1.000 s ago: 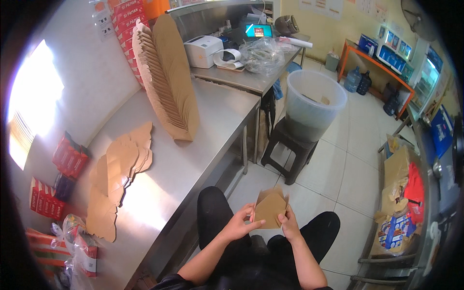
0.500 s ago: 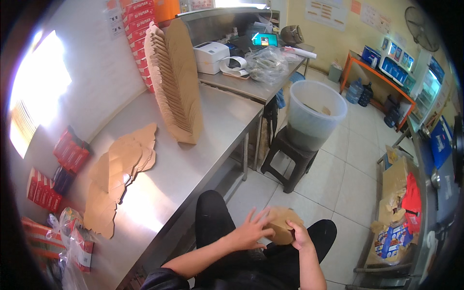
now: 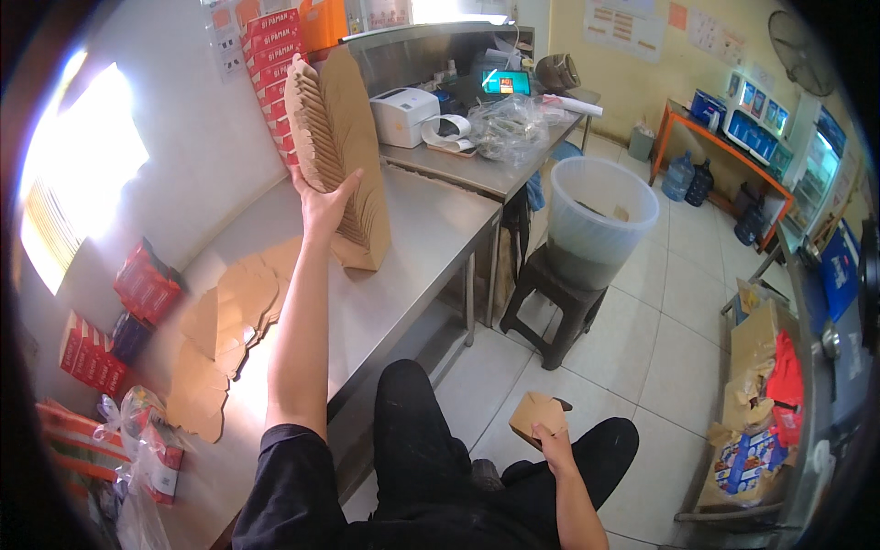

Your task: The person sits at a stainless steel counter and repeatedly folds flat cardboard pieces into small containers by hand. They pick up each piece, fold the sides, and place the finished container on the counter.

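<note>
My left hand [image 3: 323, 203] reaches out to a tall leaning stack of nested kraft cardboard boxes [image 3: 368, 137] on the steel table. Its thumb lies on the stack's right side and its fingers go round the left edge, partly hidden. Over my right thigh, my right hand [image 3: 554, 447] grips a small folded kraft food box [image 3: 535, 412] by its near side. Flat kraft box blanks [image 3: 209, 356] lie overlapping on the table, beside my left forearm.
A translucent bucket [image 3: 600, 225] stands on a black stool [image 3: 555, 316] ahead to the right. Red printed boxes [image 3: 273, 87] are piled by the wall. A white label printer [image 3: 403, 117] and plastic bags [image 3: 513, 126] sit on the farther counter. Another counter runs along the right.
My left hand has left the box at my lap and stretched forward to the nested stack. The box in my right hand now stands formed, with its sides up.
</note>
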### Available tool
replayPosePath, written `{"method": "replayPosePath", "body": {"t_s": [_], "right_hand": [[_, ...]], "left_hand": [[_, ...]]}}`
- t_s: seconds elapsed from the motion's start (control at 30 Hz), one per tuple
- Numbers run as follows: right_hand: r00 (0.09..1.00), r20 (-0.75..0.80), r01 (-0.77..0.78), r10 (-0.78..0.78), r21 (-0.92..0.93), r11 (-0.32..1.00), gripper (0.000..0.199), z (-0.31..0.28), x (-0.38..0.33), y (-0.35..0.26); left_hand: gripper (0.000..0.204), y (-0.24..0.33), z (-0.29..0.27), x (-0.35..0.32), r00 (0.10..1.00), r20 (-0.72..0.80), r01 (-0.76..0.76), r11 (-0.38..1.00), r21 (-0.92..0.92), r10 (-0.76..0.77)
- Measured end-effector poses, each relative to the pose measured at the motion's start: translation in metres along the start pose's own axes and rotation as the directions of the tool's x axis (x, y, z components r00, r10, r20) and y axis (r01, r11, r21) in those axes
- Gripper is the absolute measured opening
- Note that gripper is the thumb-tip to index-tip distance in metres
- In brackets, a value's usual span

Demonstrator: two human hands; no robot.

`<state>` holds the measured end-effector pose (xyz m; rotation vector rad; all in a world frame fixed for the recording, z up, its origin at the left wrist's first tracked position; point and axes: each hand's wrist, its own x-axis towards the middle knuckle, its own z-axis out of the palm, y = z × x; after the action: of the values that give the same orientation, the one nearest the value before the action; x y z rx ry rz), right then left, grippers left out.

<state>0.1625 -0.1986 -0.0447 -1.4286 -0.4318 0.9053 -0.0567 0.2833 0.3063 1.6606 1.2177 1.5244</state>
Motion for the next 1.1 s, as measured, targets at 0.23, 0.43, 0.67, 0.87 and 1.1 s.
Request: {"method": "replayPosePath", "body": {"t_s": [0.23, 0.43, 0.67, 0.87, 1.1], "right_hand": [[0.997, -0.071, -0.012, 0.008, -0.051, 0.999, 0.043, -0.011, 0.007, -0.001], [0.885, -0.382, 0.211, -0.267, -0.181, 0.96, 0.053, -0.05, -0.011, -0.051], [0.847, -0.294, 0.35, -0.443, -0.317, 0.881, 0.035, -0.097, -0.056, -0.2], [0.83, -0.104, 0.334, -0.548, -0.694, 0.637, 0.029, -0.097, -0.079, -0.293], [0.709, 0.366, 0.524, -0.603, -0.845, 0.103, 0.038, -0.083, -0.062, -0.359]], "left_hand": [[0.119, 0.04, 0.008, -0.082, 0.946, 0.224, -0.236, 0.971, -0.028, 0.236], [0.121, 0.098, -0.017, -0.241, 0.72, 0.642, -0.294, 0.954, -0.062, 0.264], [0.112, 0.047, -0.038, -0.344, 0.48, 0.874, -0.283, 0.928, 0.241, -0.08], [0.111, 0.051, -0.034, -0.359, 0.419, 0.904, -0.362, 0.899, 0.246, -0.079], [0.11, 0.043, -0.039, -0.365, 0.382, 0.924, -0.409, 0.893, 0.186, -0.018]]}}
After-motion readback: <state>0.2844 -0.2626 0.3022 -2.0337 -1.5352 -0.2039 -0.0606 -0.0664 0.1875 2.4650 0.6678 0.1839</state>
